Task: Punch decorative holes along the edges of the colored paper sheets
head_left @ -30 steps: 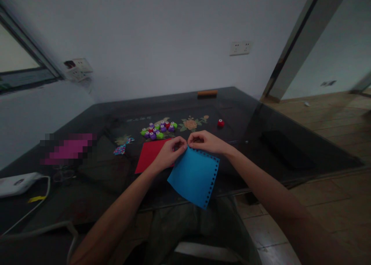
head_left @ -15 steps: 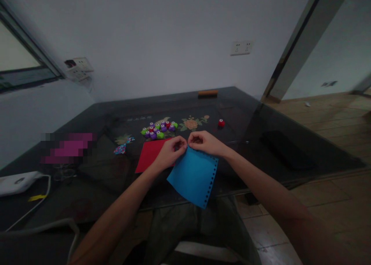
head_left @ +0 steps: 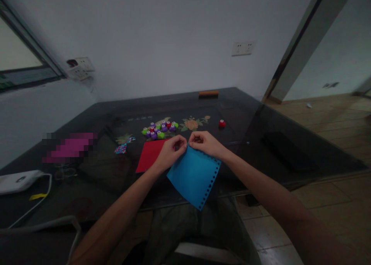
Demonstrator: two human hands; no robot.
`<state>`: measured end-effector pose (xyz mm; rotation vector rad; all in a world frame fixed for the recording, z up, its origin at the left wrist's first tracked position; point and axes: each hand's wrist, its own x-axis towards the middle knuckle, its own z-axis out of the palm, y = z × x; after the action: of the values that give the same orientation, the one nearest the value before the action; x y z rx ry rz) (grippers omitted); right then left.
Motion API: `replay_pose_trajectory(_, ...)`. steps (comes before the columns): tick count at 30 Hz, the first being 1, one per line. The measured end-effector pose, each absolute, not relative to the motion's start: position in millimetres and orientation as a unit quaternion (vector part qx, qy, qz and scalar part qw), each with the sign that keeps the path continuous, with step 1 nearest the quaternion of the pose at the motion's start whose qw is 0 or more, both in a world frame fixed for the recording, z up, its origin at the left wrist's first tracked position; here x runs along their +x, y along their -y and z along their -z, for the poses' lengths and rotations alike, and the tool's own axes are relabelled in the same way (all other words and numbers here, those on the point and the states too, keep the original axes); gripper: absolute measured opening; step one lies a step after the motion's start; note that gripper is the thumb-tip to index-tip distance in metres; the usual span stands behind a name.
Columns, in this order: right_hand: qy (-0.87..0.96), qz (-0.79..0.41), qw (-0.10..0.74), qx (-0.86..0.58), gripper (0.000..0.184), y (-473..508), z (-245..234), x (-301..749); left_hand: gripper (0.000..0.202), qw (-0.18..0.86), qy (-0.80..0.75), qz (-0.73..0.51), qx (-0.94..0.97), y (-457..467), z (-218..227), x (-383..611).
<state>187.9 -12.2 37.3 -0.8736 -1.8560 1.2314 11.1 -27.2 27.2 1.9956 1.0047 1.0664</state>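
Note:
A blue sheet of paper [head_left: 193, 176] hangs at a slant over the table's front edge, with a row of holes along its right side and marks of holes along its upper edge. My left hand [head_left: 171, 151] pinches its top corner between thumb and fingers. Right beside it, my right hand [head_left: 205, 143] pinches at the same corner, fingertips nearly touching the left ones. The fingers hide the corner itself. Under and left of my left hand lies a red sheet [head_left: 151, 153], partly covered by the hand.
Beyond the hands on the dark table [head_left: 240, 106] sit several small purple, green and red eye-like pieces [head_left: 159, 130]. One red piece [head_left: 222, 123] stands apart to the right. Colourful scraps [head_left: 121, 148], a white device [head_left: 21, 182] with a cable, and a black flat object [head_left: 285, 151] lie around.
The blue sheet's lower corner has swung slightly left, and its holed right side slants more. Both hands keep their pinch at the top corner.

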Motion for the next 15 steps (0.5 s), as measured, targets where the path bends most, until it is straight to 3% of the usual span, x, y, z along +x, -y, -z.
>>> replay_pose_trajectory(15, 0.675, -0.571, 0.351, -0.309, 0.008, 15.3, -38.5, 187.1, 0.017, 0.403, -0.348, -0.415, 0.738, 26.5, -27.3, 8.6)
